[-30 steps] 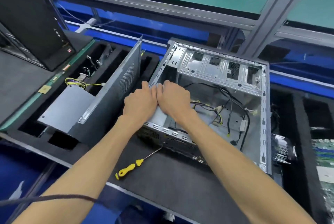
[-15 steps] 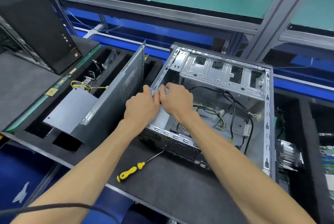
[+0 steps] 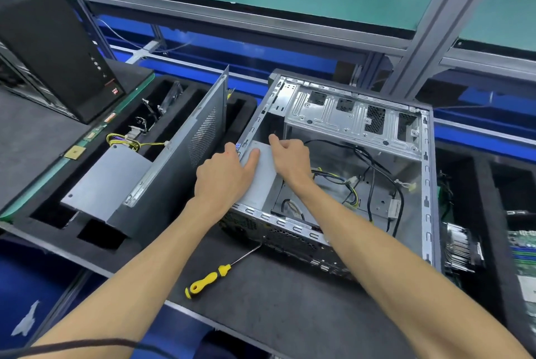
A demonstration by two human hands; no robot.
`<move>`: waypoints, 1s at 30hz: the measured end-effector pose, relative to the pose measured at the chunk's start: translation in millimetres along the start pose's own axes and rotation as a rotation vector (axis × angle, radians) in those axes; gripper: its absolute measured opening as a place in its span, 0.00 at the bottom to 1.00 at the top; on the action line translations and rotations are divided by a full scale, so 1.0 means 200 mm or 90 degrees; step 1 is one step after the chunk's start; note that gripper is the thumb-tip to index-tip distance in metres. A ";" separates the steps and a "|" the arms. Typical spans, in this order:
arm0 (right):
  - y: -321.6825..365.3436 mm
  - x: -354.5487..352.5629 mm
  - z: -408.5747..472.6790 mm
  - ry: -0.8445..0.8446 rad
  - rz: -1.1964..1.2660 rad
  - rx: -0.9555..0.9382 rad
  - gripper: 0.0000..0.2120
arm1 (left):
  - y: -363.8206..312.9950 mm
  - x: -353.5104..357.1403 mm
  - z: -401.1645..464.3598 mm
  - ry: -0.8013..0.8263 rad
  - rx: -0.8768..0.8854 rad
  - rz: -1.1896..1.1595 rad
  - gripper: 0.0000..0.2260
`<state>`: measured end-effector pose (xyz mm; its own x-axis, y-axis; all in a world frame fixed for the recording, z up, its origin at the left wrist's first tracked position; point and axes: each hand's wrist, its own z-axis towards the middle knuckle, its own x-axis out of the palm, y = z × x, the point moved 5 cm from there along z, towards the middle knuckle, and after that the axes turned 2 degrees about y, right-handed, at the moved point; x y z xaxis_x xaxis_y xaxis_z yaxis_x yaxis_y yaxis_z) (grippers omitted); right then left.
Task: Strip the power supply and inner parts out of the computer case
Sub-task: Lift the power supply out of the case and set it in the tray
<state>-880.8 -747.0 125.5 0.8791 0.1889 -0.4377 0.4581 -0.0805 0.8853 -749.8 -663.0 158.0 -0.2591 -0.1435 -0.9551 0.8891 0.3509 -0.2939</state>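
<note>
Head view, looking down at the open computer case (image 3: 342, 161) lying on its side on the dark work mat (image 3: 278, 295). I see both hands over the case's near-left corner, on the grey power supply (image 3: 262, 182) that still sits inside that corner, against the left wall and rear panel. Left hand (image 3: 224, 174) rests at the case's left rim with fingers reaching over the edge onto the top of the power supply; fingers look mostly straight, pressing rather than wrapped. Right hand (image 3: 290, 158) is just beside it, apart by a small gap, knuckles bent and fingertips down on the supply's far edge; I cannot tell if it really grips anything.

Loose cables (image 3: 348, 184), yellow and black, trail from the supply across the case floor. Empty drive cage (image 3: 351, 121) spans the case's far side.

Yellow-handled screwdriver (image 3: 216, 277) lies on the mat in front of the case, tip toward it, touched by neither hand. Removed side panel (image 3: 185, 161) leans upright in the black foam tray (image 3: 43, 213) left of the case, with another grey power supply (image 3: 107, 176) lying beside it. Black tower (image 3: 49, 34) stands far left. Circuit boards (image 3: 522, 257) sit at the right edge.
</note>
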 end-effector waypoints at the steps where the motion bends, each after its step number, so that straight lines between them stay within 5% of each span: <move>1: 0.01 -0.01 0.01 -0.014 -0.026 -0.019 0.28 | 0.00 0.00 0.00 -0.008 -0.001 0.002 0.27; 10: 0.00 -0.02 0.03 -0.008 -0.029 0.011 0.26 | 0.04 0.03 0.01 0.100 -0.043 -0.042 0.35; 14: -0.03 0.05 -0.02 0.160 0.144 0.082 0.30 | 0.08 0.05 0.05 0.220 -0.053 -0.217 0.37; 17: -0.03 0.06 -0.03 0.136 0.203 0.089 0.35 | 0.10 0.05 0.06 0.288 -0.057 -0.324 0.38; 23: -0.07 0.09 0.01 0.019 0.284 0.171 0.19 | 0.11 0.06 0.04 0.206 -0.084 -0.361 0.31; 30: -0.05 0.07 0.01 0.018 0.254 0.163 0.19 | 0.06 0.02 0.04 0.140 -0.074 -0.152 0.34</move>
<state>-872.3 -745.3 109.1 0.9907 0.1206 -0.0637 0.1064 -0.3907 0.9143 -736.9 -666.0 149.8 -0.5418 -0.0358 -0.8397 0.7474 0.4366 -0.5008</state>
